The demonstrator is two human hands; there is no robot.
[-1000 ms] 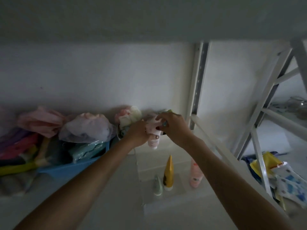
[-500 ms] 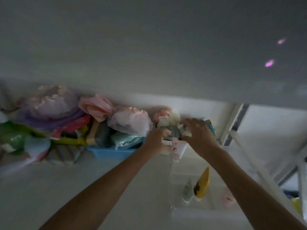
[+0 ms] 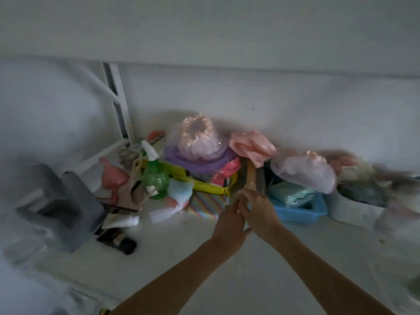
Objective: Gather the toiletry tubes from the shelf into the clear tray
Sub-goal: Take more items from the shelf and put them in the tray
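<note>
My left hand (image 3: 228, 221) and my right hand (image 3: 261, 212) are pressed together over the middle of the white shelf (image 3: 204, 258), fingers curled, just in front of a pile of bags. Blur hides whether anything is between them. A white tube (image 3: 121, 221) and a black tube (image 3: 118, 241) lie flat on the shelf at the left, well apart from both hands. No clear tray can be made out in this view.
A grey block (image 3: 56, 208) stands at the far left, with a green spray bottle (image 3: 155, 178) behind the tubes. Bagged pink and purple items fill the back. A blue basket (image 3: 302, 210) and a white tub (image 3: 354, 212) sit to the right.
The view has swung left along the shelf. The pink tube seen in my hands before no longer shows, and the standing yellow and pink tubes are out of view.
</note>
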